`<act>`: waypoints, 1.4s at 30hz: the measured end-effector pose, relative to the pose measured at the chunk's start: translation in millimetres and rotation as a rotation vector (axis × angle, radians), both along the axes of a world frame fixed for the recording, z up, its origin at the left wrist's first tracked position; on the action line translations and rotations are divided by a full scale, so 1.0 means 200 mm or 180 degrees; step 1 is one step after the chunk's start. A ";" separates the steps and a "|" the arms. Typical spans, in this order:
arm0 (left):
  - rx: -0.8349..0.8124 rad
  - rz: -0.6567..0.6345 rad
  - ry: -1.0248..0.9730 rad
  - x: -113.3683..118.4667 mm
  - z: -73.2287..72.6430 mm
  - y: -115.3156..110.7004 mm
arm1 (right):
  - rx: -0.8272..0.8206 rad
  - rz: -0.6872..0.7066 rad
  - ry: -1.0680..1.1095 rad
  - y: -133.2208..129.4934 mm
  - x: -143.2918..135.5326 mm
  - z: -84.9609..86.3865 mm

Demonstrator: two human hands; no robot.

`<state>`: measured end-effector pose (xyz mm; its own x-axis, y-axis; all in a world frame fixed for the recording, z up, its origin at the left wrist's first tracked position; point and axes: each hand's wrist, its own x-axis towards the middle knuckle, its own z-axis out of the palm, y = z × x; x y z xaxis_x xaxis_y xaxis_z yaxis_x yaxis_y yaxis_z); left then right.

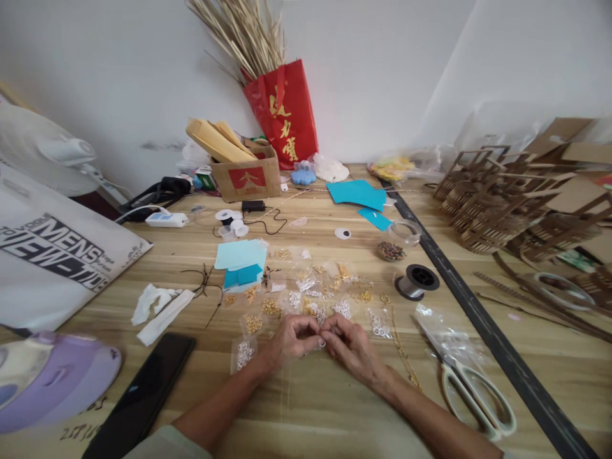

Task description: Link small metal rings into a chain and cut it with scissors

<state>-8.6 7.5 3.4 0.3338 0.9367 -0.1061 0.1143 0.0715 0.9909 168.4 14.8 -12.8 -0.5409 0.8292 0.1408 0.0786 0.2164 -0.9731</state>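
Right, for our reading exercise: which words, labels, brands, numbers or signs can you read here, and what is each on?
"MENS" and "TO": white bag; its other lettering is skewed or cut off.
"力寶": the lower gold characters on the red bag; the top one is unclear.
"258": handwritten beside the phone; the remaining strokes are unclear.
Too small to read: print on the cardboard box and the green-and-white box.

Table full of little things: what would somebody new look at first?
Probably the big red bag at the back, with dry stalks sticking out. Next, perhaps, the left hand and right hand, close together beside small gold and silver pieces. Pale-handled scissors lie to their right.
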 end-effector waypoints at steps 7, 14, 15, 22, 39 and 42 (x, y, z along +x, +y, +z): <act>-0.0089 0.0127 -0.0136 0.00 0.05 0.00 | 0.0710 -0.0285 -0.0173 -0.01 0.01 0.01; -0.0195 0.0309 -0.0403 0.00 0.04 0.01 | 0.1895 -0.0065 -0.0414 0.00 0.02 0.01; -0.0194 0.0311 -0.0438 0.00 0.04 0.01 | 0.1997 -0.0048 -0.0484 0.00 0.02 0.01; -0.0194 0.0347 -0.0463 0.00 0.03 0.01 | 0.2316 -0.0157 -0.0860 0.00 0.03 -0.01; -0.0172 0.0584 -0.0603 0.01 0.05 0.01 | 0.2283 -0.0278 -0.0776 -0.01 0.03 0.00; -0.0150 0.0663 -0.0587 0.02 0.04 0.00 | 0.1807 -0.0296 -0.0416 -0.01 0.01 0.03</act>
